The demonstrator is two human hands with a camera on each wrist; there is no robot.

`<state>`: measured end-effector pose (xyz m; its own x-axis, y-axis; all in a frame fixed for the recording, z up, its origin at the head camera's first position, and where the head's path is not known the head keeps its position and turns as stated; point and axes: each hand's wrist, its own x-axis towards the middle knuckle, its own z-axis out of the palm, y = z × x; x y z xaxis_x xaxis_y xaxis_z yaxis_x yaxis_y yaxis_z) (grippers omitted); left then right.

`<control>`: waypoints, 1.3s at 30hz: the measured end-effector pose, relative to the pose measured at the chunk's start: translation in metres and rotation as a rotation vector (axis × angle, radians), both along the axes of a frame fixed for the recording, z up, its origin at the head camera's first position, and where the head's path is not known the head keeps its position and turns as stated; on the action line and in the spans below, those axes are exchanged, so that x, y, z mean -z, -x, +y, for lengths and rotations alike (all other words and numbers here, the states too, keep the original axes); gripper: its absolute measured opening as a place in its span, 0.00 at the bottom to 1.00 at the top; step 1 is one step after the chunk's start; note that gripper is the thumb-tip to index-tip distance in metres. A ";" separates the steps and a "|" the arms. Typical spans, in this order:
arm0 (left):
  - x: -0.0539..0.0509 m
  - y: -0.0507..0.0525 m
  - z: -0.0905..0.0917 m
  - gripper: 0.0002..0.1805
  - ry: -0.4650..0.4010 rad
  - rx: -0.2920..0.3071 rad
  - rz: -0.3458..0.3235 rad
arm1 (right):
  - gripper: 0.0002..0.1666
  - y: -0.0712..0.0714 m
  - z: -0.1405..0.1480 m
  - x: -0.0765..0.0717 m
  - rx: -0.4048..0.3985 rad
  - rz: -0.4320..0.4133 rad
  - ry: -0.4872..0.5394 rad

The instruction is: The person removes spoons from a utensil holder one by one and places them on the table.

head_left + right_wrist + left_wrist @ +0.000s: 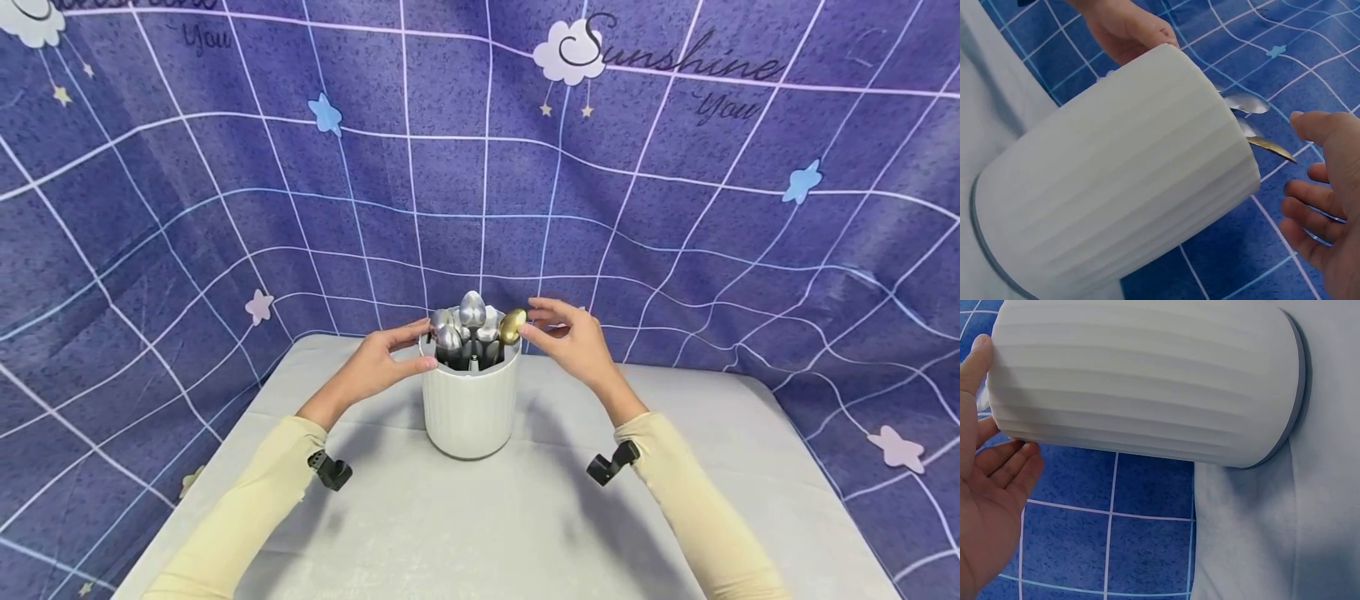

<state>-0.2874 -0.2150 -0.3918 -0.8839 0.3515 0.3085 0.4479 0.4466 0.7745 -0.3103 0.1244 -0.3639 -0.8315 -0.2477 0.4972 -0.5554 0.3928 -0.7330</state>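
Observation:
A white ribbed container stands upright on the table, holding several spoons with their bowls up. Silver spoons crowd its middle, and a gold spoon leans at the right side of the rim. My left hand holds the container's left rim, thumb toward the front and fingers farther round; in the left wrist view this hand lies against the rim's edge. Close to the gold spoon is my right hand, fingers loosely bent. The right wrist view shows a gap between that hand and the gold spoon.
A pale cloth covers the table under the container. Behind and at the sides hangs a blue curtain with a grid, stars and clouds. Each sleeve carries a black wrist mount, one on the left and one on the right.

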 end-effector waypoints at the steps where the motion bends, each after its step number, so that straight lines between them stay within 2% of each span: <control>1: 0.000 0.000 0.000 0.37 0.000 -0.001 0.002 | 0.28 0.001 -0.001 0.002 0.006 -0.001 0.005; 17: -0.002 -0.003 0.001 0.38 -0.013 0.004 0.009 | 0.23 0.001 -0.018 0.013 0.047 -0.020 0.103; 23: -0.002 -0.003 0.001 0.39 0.007 -0.015 -0.003 | 0.23 0.002 -0.020 0.014 0.051 -0.027 0.108; 39: -0.002 -0.001 0.001 0.38 0.044 -0.024 0.019 | 0.24 -0.002 -0.021 0.010 0.028 -0.095 0.163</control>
